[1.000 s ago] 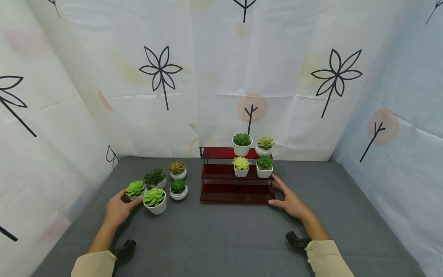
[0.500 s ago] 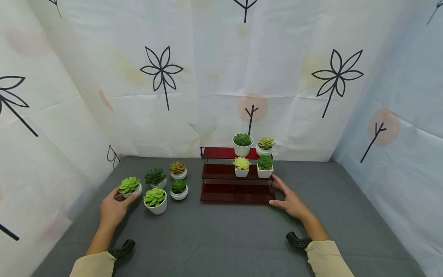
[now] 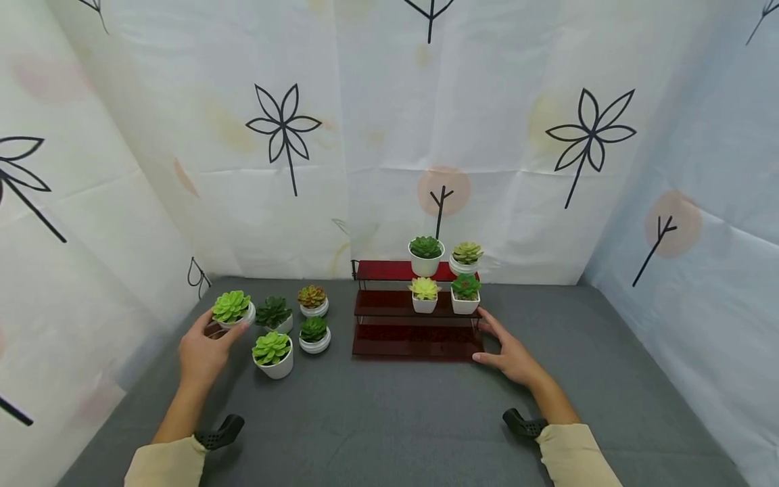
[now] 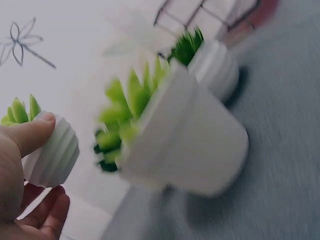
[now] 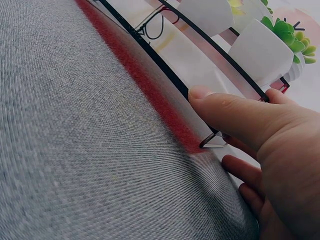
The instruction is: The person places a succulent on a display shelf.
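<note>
In the head view my left hand (image 3: 205,352) pinches a small ribbed white pot with a bright green artificial succulent (image 3: 231,308), held above the table at the left. The left wrist view shows my thumb and fingers on this ribbed pot (image 4: 56,155). My right hand (image 3: 514,358) holds the right end of a dark red three-tier display rack (image 3: 416,341). Its thumb lies on the lowest tier's front edge (image 5: 165,67), with the other fingers around the end. Several potted succulents (image 3: 424,297) stand on the right half of the upper two tiers.
Close to my left hand stand a larger bright green succulent (image 3: 272,355), a dark green one (image 3: 274,314), a reddish-brown one (image 3: 313,301) and a green one in a ribbed pot (image 3: 314,335). Patterned white cloth (image 3: 341,135) encloses the grey table (image 3: 377,426).
My left hand has taken the bright green succulent away from the group, first leftward, then up and slightly back to the right. The right hand stays in place on the rack.
</note>
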